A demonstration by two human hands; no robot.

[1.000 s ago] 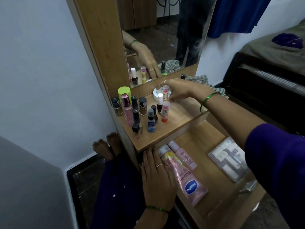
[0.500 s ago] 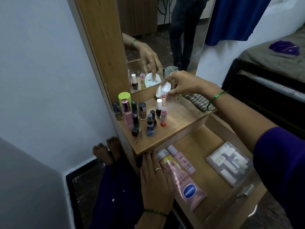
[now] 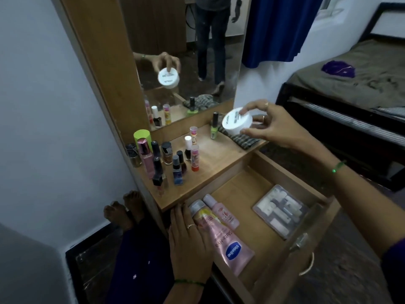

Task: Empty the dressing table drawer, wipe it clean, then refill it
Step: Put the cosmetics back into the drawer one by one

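- Pinched between thumb and fingers of the right hand, a round white cream jar hangs tilted in the air above the right end of the dressing table top, its printed lid turned toward the mirror.
- Below the jar, a folded checked cloth lies on the top, with a green nail polish bottle standing just beside it.
- At the left of the top stands a cluster of small bottles: a lime-capped container, a pink spray bottle, several dark nail polishes and two lip balm sticks.
- The left hand rests flat, fingers straight, on the left front edge of the open drawer, its fingers touching a pink Vaseline lotion tube.
- A smaller pink bottle lies in the drawer against the tube.
- A clear plastic case of small white items lies at the drawer's right side, well apart from the tube.
- The mirror shows the jar and the hand on it.
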